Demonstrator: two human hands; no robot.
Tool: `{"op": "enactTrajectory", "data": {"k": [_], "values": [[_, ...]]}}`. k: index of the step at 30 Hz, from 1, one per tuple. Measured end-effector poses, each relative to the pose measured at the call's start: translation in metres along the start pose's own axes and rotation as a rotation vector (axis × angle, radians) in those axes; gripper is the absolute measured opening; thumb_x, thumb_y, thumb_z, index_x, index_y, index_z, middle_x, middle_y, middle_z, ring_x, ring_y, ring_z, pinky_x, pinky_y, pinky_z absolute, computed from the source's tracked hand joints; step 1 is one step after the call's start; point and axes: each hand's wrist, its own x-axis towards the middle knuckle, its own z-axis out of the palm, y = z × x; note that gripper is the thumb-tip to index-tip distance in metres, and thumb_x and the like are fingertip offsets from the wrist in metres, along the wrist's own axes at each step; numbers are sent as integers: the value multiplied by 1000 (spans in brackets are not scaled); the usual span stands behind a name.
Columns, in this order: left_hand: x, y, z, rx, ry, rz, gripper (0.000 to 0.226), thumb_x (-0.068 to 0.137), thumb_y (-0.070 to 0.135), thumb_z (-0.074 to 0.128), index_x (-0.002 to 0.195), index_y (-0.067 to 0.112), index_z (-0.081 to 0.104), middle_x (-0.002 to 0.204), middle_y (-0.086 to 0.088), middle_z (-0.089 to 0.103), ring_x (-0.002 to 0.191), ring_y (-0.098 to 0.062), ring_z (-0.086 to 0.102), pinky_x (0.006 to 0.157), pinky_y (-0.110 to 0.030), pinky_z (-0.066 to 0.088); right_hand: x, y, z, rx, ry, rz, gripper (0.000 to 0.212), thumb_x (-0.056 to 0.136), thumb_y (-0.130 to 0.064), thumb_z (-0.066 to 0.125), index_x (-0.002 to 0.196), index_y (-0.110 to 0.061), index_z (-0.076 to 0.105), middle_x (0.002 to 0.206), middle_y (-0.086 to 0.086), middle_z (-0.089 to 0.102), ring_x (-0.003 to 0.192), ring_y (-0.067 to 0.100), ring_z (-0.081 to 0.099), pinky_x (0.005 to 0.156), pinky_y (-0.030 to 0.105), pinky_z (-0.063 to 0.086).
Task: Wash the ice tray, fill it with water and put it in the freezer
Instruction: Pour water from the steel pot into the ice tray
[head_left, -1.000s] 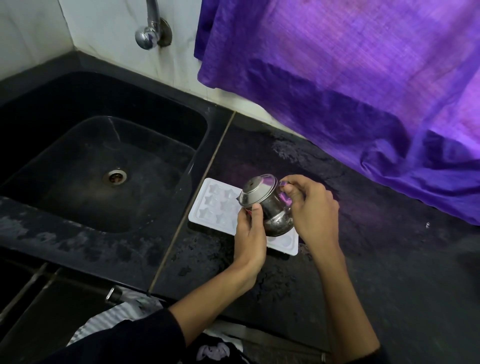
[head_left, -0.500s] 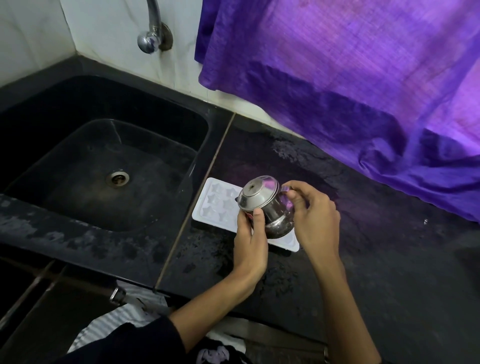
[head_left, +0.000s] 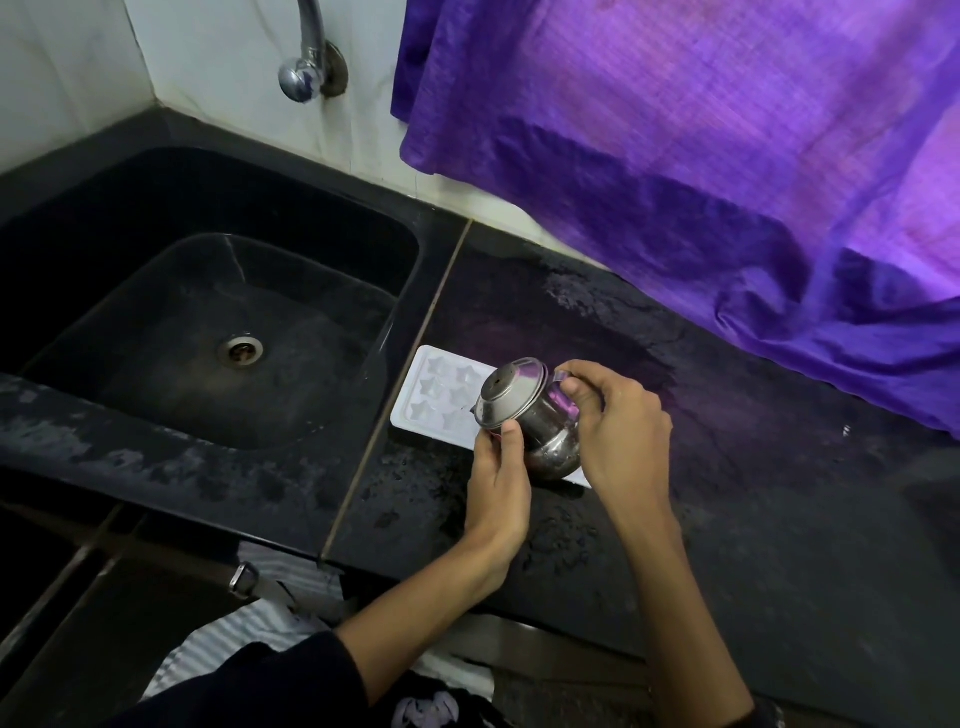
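Spill risk as I see it: both hands, left hand (head_left: 498, 483) and right hand (head_left: 621, 426), grip the tilted steel pot (head_left: 537, 421) over the ice tray (head_left: 441, 400), so overtipping floods the desk (head_left: 779, 519)

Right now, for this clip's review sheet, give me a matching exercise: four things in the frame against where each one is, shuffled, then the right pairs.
Things:
1. ice tray
2. steel pot
3. tap
4. purple cloth

Places:
A. on the wall above the sink
B. hanging over the back of the counter
C. flat on the counter beside the sink
D. tilted between the left hand and right hand

Pairs: 1-C, 2-D, 3-A, 4-B
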Motion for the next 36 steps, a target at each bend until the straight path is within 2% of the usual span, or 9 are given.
{"op": "enactTrajectory", "data": {"k": [5, 10, 15, 20, 26, 28, 31, 34, 36], "values": [[-2, -2, -1, -8, -23, -7, 45, 99, 45, 31, 138, 27, 42, 118, 16, 55, 100, 7, 50, 92, -20, 34, -4, -1, -2, -5, 8, -6, 20, 95, -31, 50, 105, -30, 68, 91, -8, 72, 83, 15, 64, 70, 26, 35], [-3, -1, -1, -10, -27, -6, 42, 99, 46, 31, 135, 28, 44, 109, 21, 56, 95, 11, 49, 88, -17, 34, -6, -2, -5, -8, 10, -2, 20, 96, -32, 50, 105, -30, 68, 92, -8, 72, 85, 15, 64, 70, 25, 33], [-4, -2, -2, -10, -27, 5, 42, 99, 45, 31, 135, 27, 44, 113, 18, 56, 96, 11, 49, 87, -17, 34, -8, -3, -6, -8, 13, 5, 20, 96, -32, 50, 106, -31, 67, 93, -9, 71, 85, 13, 63, 71, 24, 32], [-5, -1, -2, 10, -25, 43, 39, 99, 44, 34, 134, 30, 43, 106, 25, 56, 99, 11, 50, 81, -11, 37, -8, -1, -5, 45, 43, 20, 18, 96, -30, 51, 101, -30, 68, 78, -13, 65, 64, 0, 54, 73, 27, 38], [0, 0, -2, 30, 15, 137, 45, 97, 45, 38, 140, 31, 38, 107, 31, 54, 100, 14, 50, 87, -13, 37, -2, 3, 0, 116, 71, 53, 17, 96, -27, 51, 98, -29, 67, 72, -14, 62, 63, 0, 53, 75, 28, 41], [3, 2, -3, 27, 23, 154, 46, 97, 44, 38, 140, 31, 38, 109, 30, 54, 101, 15, 50, 83, -9, 37, 4, 1, 1, 129, 65, 48, 16, 96, -28, 51, 97, -29, 68, 69, -14, 61, 63, -3, 53, 72, 26, 39], [8, 8, -3, 19, 18, 154, 46, 97, 45, 36, 141, 30, 36, 111, 28, 54, 101, 15, 49, 80, -6, 38, 14, -3, 2, 125, 52, 25, 16, 95, -27, 53, 95, -29, 68, 68, -15, 61, 63, -6, 53, 61, 12, 32], [18, 13, -4, 11, 28, 135, 42, 98, 43, 36, 138, 30, 40, 108, 27, 55, 95, 18, 49, 73, 1, 39, 26, -8, 5, 102, 32, -5, 16, 95, -28, 53, 98, -28, 68, 76, -14, 64, 64, -5, 53, 60, 3, 33], [25, 16, -4, -1, 33, 109, 41, 99, 44, 35, 135, 28, 43, 111, 22, 58, 95, 14, 51, 73, -4, 39, 33, -10, 8, 82, 6, -11, 17, 95, -29, 52, 100, -28, 68, 85, -12, 68, 72, 1, 56, 60, 10, 32]]}}
